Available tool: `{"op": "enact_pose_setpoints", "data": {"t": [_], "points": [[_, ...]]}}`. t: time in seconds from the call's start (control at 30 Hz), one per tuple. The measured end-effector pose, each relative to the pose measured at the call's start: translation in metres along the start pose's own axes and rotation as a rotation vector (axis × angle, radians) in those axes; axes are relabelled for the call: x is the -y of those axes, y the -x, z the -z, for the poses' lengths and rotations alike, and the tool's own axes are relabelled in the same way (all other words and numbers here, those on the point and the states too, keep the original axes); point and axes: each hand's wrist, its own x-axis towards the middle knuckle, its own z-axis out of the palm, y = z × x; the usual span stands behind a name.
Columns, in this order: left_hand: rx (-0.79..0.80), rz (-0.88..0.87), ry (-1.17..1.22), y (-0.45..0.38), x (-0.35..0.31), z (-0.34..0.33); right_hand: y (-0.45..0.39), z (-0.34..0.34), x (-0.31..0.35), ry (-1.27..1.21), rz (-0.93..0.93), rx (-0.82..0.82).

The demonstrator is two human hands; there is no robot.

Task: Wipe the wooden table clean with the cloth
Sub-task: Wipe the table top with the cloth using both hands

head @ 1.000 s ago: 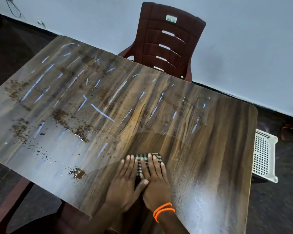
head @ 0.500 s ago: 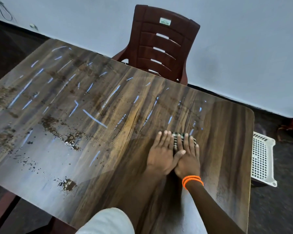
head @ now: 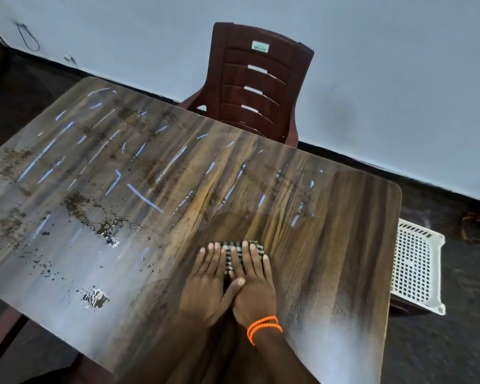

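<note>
1. Your left hand [head: 205,286] and right hand [head: 254,286] lie side by side on the cloth [head: 240,249], fingers straight and flat. They press it, not grip it, which looks meant to spread your weight over the folded pad so it drags evenly.
2. The cloth sits folded small under your fingers, near the table's [head: 344,245] right half, with only its far edge and a middle strip showing.
3. Left of your hands a wet blob [head: 94,297] and scattered crumbs [head: 100,225] lie well apart from the cloth, not yet reached, I judge.
4. Farther off, brown smears [head: 11,162] mark the left end, so most of the wiping seems left.
5. A chair [head: 258,81] stands at the far edge, and a white basket [head: 416,264] sits beside the right end.
</note>
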Motion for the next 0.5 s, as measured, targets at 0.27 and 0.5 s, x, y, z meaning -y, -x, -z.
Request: {"op": "enact_pose_setpoints", "data": {"t": [0.27, 0.5], "points": [[0.074, -0.115, 0.069, -0.046, -0.103, -0.021, 0.027, 0.032, -0.102, 0.063, -0.163, -0.072], [0.093, -0.171, -0.006, -0.147, -0.097, -0.015, -0.062, 0.039, -0.137, 0.102, -0.267, -0.060]]}}
